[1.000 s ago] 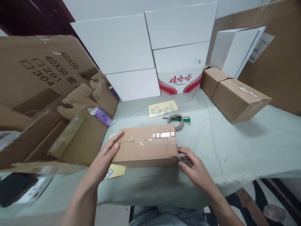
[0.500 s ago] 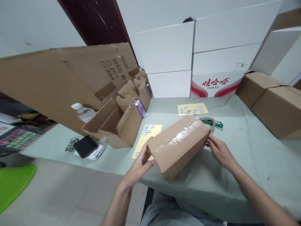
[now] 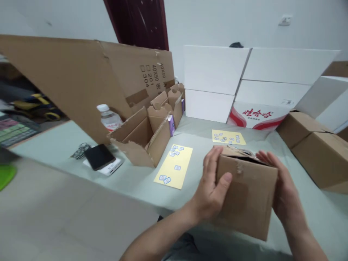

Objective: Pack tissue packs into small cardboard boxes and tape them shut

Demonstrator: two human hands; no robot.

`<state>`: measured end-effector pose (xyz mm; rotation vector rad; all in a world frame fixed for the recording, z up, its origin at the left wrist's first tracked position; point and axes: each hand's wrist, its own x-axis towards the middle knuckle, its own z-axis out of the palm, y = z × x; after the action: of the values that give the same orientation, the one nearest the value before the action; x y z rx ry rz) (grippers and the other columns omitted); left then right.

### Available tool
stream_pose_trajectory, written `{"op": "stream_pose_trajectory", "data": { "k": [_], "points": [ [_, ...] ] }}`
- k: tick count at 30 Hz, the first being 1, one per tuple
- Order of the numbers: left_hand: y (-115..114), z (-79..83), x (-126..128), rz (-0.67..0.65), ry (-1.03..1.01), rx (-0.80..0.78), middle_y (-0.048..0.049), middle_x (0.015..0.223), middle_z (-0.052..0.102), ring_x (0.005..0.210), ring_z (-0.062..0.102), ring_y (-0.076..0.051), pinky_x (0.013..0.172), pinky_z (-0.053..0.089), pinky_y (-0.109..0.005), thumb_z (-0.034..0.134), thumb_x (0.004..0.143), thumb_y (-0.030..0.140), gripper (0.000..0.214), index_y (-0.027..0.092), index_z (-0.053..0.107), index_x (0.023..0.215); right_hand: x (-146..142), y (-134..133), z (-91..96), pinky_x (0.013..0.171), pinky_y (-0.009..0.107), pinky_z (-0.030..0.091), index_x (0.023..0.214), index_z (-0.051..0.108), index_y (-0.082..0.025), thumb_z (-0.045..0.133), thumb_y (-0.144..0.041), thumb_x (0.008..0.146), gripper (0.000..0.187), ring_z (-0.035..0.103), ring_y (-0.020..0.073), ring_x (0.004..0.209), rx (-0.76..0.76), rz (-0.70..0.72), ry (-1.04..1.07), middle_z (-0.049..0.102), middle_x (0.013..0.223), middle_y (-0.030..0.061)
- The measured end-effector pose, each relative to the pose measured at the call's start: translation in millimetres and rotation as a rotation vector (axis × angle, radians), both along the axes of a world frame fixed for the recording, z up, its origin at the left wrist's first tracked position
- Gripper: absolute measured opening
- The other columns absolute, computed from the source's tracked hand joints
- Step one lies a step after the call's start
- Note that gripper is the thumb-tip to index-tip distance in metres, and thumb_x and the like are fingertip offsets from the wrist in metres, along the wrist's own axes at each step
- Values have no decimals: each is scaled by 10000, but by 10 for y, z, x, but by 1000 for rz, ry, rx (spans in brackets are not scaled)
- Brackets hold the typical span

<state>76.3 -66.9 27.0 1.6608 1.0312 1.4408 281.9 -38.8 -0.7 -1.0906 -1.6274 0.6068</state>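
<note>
The small cardboard box (image 3: 246, 192) has been turned up on end and lifted over the near edge of the table (image 3: 130, 192), pressed steadily between the spread left hand (image 3: 209, 192) and right hand (image 3: 288, 203), palms flat on opposite faces.

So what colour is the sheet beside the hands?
Pale yellow sheet, small blue-edged labels; best in the head view.

The held carton (image 3: 246, 192) was kraft brown; the sheet (image 3: 174, 166) on the pale green cloth (image 3: 130, 185) was yellow, dotted with blue-and-white labels; the white box (image 3: 257, 116) at the far edge bore red swooshes.
</note>
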Motion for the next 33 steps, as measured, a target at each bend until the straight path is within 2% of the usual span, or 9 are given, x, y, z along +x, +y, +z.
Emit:
{"op": "stream_pose_trajectory", "data": {
  "k": [5, 10, 14, 16, 19, 23, 25, 28, 33],
  "points": [
    [216, -58, 105, 72, -20, 235, -114, 1466, 398, 1395, 350, -244, 1189, 277, -452, 456, 956, 277, 473, 226, 310, 1403, -180, -1, 191, 1048, 513, 416, 1440, 413, -260, 690, -440, 816, 706, 476, 349, 1301, 150, -33, -66, 448, 1484, 103],
    [559, -456, -42, 97, 113, 408, -157, 1502, 321, 1453, 265, -267, 1188, 251, -514, 388, 991, 296, 377, 229, 305, 1352, -311, 447, -180, 1104, 584, 332, 1421, 377, -226, 676, -293, 837, 660, 404, 344, 1374, 427, 88, -119, 407, 1499, 162],
    [530, -838, -116, 56, 253, 420, -173, 1532, 290, 1498, 183, -287, 1173, 279, -528, 399, 976, 263, 342, 228, 351, 1313, -282, 439, -520, 1080, 593, 362, 1397, 390, -211, 674, -191, 839, 626, 381, 346, 1394, 505, 75, -276, 394, 1496, 191],
    [395, -915, -247, 109, 362, 322, -161, 1546, 298, 1489, 223, -276, 1162, 322, -483, 441, 953, 280, 408, 229, 354, 1349, -278, 273, -584, 1091, 621, 327, 1411, 396, -196, 671, -193, 842, 632, 338, 363, 1415, 499, -8, -308, 383, 1498, 201],
    [149, -874, -675, 430, 594, -33, -132, 1433, 472, 1368, 430, -239, 1104, 405, -408, 451, 940, 301, 443, 221, 379, 1369, -398, -83, -564, 1102, 599, 321, 1414, 425, -197, 684, -155, 811, 657, 384, 349, 1380, 518, -108, -234, 455, 1433, 181],
    [-34, -785, -1358, 706, 731, -401, -224, 1147, 614, 1177, 554, -349, 1010, 419, -554, 425, 929, 194, 292, 87, 562, 1164, -951, -395, -580, 944, 372, 528, 1340, 503, -178, 552, -76, 867, 486, 586, 232, 1177, 346, 301, -387, 621, 1235, 144],
    [-23, -802, -1556, 736, 792, -543, -224, 1088, 633, 1146, 570, -367, 993, 418, -580, 503, 908, 183, 242, 58, 601, 1091, -1312, -370, -675, 1004, 409, 507, 1310, 538, -110, 573, -122, 865, 446, 524, 283, 1279, 195, 444, -630, 576, 1344, 191],
    [87, -872, -1666, 706, 806, -689, -125, 1088, 652, 1056, 626, -266, 951, 486, -504, 579, 925, 264, 232, 102, 615, 1088, -1705, -195, -862, 1085, 498, 432, 1310, 546, -10, 647, -185, 830, 520, 448, 367, 1348, 71, 434, -796, 510, 1410, 265],
    [252, -963, -1697, 540, 655, -771, -63, 1046, 666, 917, 657, -186, 826, 557, -396, 592, 933, 355, 260, 136, 630, 1068, -1751, -51, -1021, 1097, 496, 423, 1302, 562, -8, 601, -189, 862, 478, 506, 348, 1302, 45, 396, -794, 541, 1380, 262]
  ]
}}
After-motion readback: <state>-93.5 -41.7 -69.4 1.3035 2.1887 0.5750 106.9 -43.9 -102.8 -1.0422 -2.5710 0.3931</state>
